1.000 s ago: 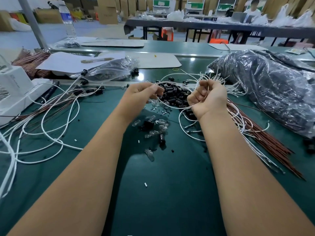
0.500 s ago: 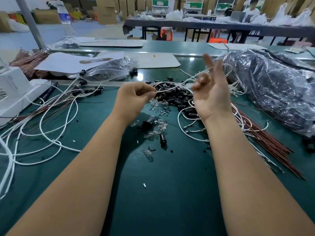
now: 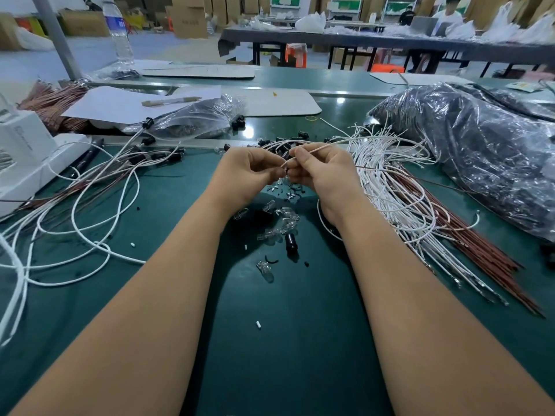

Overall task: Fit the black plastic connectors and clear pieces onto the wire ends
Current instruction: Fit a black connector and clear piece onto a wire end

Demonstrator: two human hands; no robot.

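While meeting above the green table point(image 3: 270, 370), both hands closed: left hand point(image 3: 249, 175) with fingers curled, pinching something small at the fingertips, too hidden to tell what; right hand point(image 3: 318, 172) gripping a pale wire point(image 3: 339, 142) between thumb and forefinger. Wire end just at the left fingertips, the rest curving away right toward the white wires point(image 3: 390, 187). Knuckles of the two hands almost touching.

Just behind the hands, a heap of black connectors point(image 3: 280, 145), partly hidden. Below the hands, on the table, clear pieces point(image 3: 282, 226) scattered between the forearms, one more clear piece point(image 3: 265, 270) apart and nearer. One black connector point(image 3: 290, 243) lying beside the clear pieces. Small white bits point(image 3: 259, 324) here and there on the mat.

On the right, the white wires in a thick bundle, with brown wires point(image 3: 486, 250) beside and under them, fanned toward the near right. Further right, a big plastic bag point(image 3: 480, 151) with dark contents.

On the left, loose white loops point(image 3: 90, 229) across the table, some ending in black connectors near a smaller bag point(image 3: 198, 118). White box point(image 3: 24, 151) at the left edge. Bottle point(image 3: 118, 31) standing far behind, papers point(image 3: 120, 103) near it.
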